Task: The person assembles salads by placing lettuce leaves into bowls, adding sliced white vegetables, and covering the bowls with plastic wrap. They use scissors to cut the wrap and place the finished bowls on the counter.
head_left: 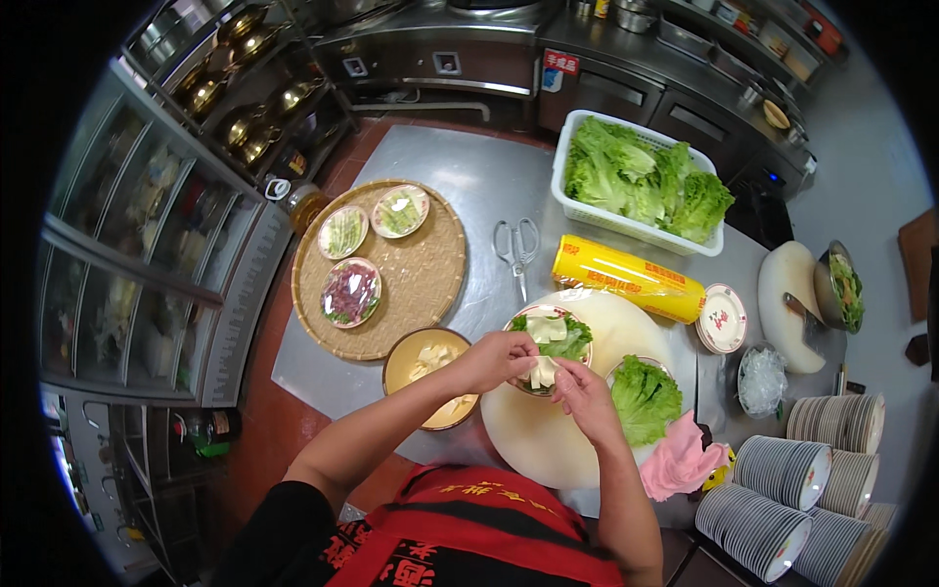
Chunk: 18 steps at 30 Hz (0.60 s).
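My left hand [501, 360] and my right hand [585, 391] are close together, fingers pinched on a thin, pale yellow piece of food [543, 371] stretched between them. Directly beneath it, a small plate [519, 315] carries green lettuce [571, 341] and more pale pieces. That plate rests on a round white cutting board [518, 440]. Left of it, partly covered by my left forearm, is a tan bowl [398, 370] with similar pale pieces [430, 361]. Beside my right wrist lies a second plate with a lettuce leaf [646, 399].
A woven tray [411, 284] with 3 wrapped plates is at the left. Scissors [516, 252], a yellow film roll [628, 278] and a white lettuce basket [641, 235] sit beyond the board. To the right are a pink cloth [685, 458], a small plate [722, 319] and stacked plates [753, 528].
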Motion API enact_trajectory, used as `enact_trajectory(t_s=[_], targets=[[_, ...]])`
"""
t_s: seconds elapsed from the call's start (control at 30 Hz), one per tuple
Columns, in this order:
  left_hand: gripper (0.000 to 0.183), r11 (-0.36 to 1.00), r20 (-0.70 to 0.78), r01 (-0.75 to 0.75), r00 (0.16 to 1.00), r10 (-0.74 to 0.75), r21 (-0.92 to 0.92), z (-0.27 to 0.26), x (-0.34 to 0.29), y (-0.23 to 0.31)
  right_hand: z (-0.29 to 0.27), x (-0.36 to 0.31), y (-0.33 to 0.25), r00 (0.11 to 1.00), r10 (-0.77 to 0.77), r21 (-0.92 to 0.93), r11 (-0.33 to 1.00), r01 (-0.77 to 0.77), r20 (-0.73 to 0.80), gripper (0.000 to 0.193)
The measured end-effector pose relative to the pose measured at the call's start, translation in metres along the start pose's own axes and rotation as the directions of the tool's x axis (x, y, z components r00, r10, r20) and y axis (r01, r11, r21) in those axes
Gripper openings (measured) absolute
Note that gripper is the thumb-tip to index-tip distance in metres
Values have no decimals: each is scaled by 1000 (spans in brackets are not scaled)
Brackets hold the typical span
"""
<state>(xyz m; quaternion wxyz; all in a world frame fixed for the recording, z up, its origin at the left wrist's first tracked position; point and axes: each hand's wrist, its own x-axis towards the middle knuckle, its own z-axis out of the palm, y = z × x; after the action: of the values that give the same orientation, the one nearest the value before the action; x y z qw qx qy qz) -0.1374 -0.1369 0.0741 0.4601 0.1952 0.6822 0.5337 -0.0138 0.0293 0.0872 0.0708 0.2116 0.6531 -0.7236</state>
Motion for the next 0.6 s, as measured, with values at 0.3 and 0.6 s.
enact_trajectory(t_s=[0.3,0.6], targets=[[15,796,-33,-205,962,272,570,19,81,20,-22,31,31,885,-185,-460,887,-36,-427,25],[21,575,-22,-231,917,398,785,19,96,17,-8,42,26,849,-264,-707,686,-169,-459,27]])
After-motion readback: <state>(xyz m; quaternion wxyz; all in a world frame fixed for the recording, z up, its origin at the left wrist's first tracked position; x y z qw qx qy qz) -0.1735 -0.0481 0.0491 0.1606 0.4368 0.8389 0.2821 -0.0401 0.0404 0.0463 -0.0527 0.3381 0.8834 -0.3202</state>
